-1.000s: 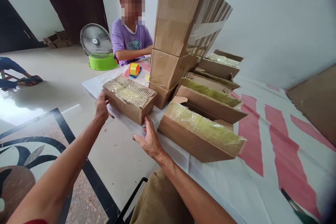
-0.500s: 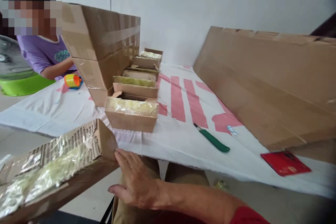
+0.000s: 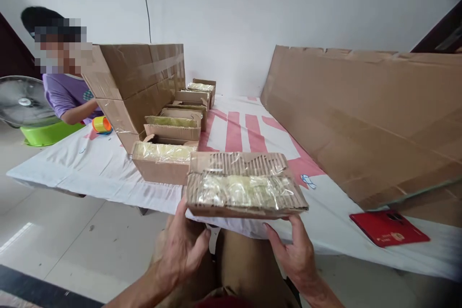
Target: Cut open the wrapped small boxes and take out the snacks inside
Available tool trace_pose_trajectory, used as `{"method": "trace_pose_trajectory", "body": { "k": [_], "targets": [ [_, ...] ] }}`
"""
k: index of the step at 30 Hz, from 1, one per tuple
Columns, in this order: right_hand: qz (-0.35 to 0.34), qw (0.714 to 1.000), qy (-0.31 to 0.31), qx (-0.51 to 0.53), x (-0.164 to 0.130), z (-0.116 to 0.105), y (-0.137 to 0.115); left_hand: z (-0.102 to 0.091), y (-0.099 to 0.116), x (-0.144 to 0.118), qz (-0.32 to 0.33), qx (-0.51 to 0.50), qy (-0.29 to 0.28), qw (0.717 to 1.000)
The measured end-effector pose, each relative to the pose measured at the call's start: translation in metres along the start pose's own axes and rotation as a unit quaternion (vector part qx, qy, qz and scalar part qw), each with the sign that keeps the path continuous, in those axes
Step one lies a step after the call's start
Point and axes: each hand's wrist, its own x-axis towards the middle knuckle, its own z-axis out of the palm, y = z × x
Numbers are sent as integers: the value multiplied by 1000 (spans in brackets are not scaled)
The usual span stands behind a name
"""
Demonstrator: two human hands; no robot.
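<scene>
A long cardboard box (image 3: 241,209) with torn corrugated flaps and shiny clear tape over pale yellow stuff is at the table's front edge, right before me. My left hand (image 3: 180,245) grips its left front corner, fingers along the end and thumb apart. At the lower right front edge, my right hand (image 3: 296,252) has hold of it, its fingertips partly hidden beneath. Just left of it stands a similar cardboard box (image 3: 162,168) with a taped yellowish top. The green-handled knife is not visible now.
Several narrow open boxes (image 3: 173,132) run back beside a tall stack of taped cartons (image 3: 135,70). A big cardboard sheet (image 3: 361,120) leans at right, near a red phone (image 3: 390,227). Across the table (image 3: 108,187) sits a person in purple (image 3: 65,96), by a yellow-orange toy (image 3: 102,125).
The taped box has moved from low at the left onto the table's front edge. My left hand has come into view, and the box now covers the knife's place.
</scene>
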Motion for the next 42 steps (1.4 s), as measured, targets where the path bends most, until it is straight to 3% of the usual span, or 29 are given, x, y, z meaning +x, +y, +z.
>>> {"method": "trace_pose_trajectory", "body": {
  "k": [3,6,9,12,15,18,22,27,33,42],
  "targets": [
    [88,994,-67,-10,-13,24,20,36,-11,43,-46,-68,-3,997],
    [146,979,-141,22,-23,39,30,53,-38,49,-82,-94,-19,992],
    [182,967,-162,73,-25,38,33,44,-64,34,-106,-87,0,991],
    [213,956,-160,121,-19,36,33,27,-76,23,-135,-62,5,989],
    [222,950,-155,158,-11,42,32,28,-78,23,-143,-64,-5,988],
    [214,950,-150,172,-3,51,32,46,-78,31,-133,-78,3,988],
    [206,957,-143,143,7,64,38,68,-82,42,-117,-94,4,989],
    [182,972,-114,93,3,76,43,72,-89,42,-124,-92,24,988],
    [181,970,-107,124,6,64,31,76,-75,33,-113,-18,76,991],
    [215,965,-93,114,0,52,26,68,-68,34,-90,4,76,993]
  ]
}}
